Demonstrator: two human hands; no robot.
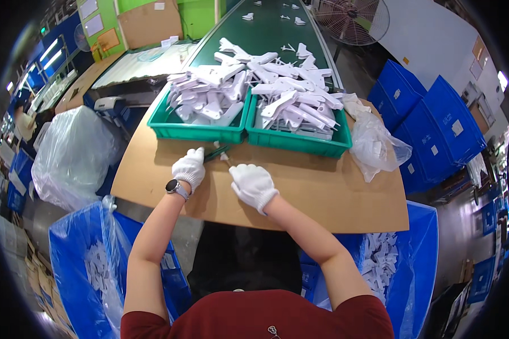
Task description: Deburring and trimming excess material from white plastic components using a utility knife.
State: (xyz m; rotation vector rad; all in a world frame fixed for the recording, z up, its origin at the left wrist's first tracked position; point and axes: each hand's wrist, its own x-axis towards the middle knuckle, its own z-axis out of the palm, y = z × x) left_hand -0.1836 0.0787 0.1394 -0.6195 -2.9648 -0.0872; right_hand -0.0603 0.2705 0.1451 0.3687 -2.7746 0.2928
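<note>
My left hand point(189, 168), in a white knit glove with a watch at the wrist, is closed at the table's edge of the left green tray point(201, 134). From its fingers a slim dark green object point(216, 153) sticks out to the right; its kind is too small to tell. My right hand point(253, 185), gloved alike, is closed a little nearer to me, its fingertips pointing left at a small white piece point(224, 156). What those fingers pinch is hard to make out. White plastic parts point(209, 93) fill the left tray, and more white parts point(294, 101) heap over the right green tray point(300, 141).
Both trays stand on a brown tabletop point(300, 198) before a green conveyor belt point(260, 28). A clear plastic bag point(379, 144) lies at the right. Blue bins point(424, 248) with white parts flank me below the table. Blue crates point(441, 124) and a fan point(350, 20) stand beyond.
</note>
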